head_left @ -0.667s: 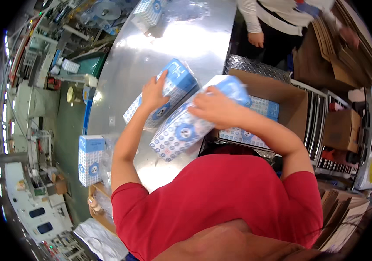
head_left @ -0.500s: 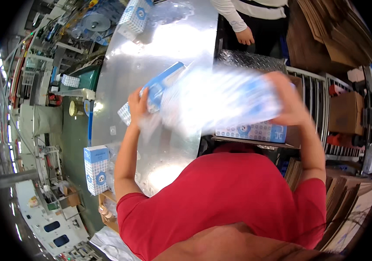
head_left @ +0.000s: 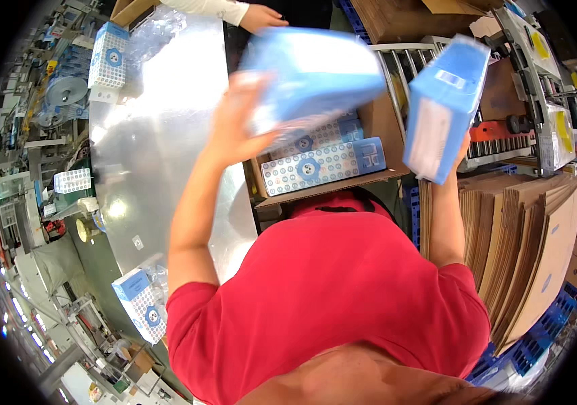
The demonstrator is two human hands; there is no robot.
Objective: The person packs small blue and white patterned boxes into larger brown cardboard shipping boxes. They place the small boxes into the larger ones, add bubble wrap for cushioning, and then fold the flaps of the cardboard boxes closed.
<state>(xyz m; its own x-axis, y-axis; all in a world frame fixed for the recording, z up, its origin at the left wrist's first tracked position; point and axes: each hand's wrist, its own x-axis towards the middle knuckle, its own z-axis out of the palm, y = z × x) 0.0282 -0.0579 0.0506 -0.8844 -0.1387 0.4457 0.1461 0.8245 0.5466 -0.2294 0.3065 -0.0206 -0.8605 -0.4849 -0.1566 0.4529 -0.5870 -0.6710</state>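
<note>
My left hand (head_left: pixel 234 128) grips the near-left end of a blue-and-white box (head_left: pixel 322 64), smeared by motion, above an open cardboard carton (head_left: pixel 388 128). Off to the right, my right hand (head_left: pixel 462 154) holds up a second blue-and-white box (head_left: pixel 445 108), tilted on end; its fingers are mostly hidden behind the box. Inside the carton lie patterned white boxes with blue ends, the nearest box (head_left: pixel 322 165) along the near wall.
A shiny metal table (head_left: pixel 160 155) stretches along the left, with patterned boxes at its far (head_left: pixel 108 61) and near (head_left: pixel 141 305) ends. Roller conveyor (head_left: pixel 396 77) lies beyond the carton. Flattened cardboard (head_left: pixel 518 236) is stacked at right. Another person's hand (head_left: pixel 261 18) shows at the top.
My view has swung right. Both hands have moved from the tabletop and carton edge to above and beside the carton, each with a box, now wide apart.
</note>
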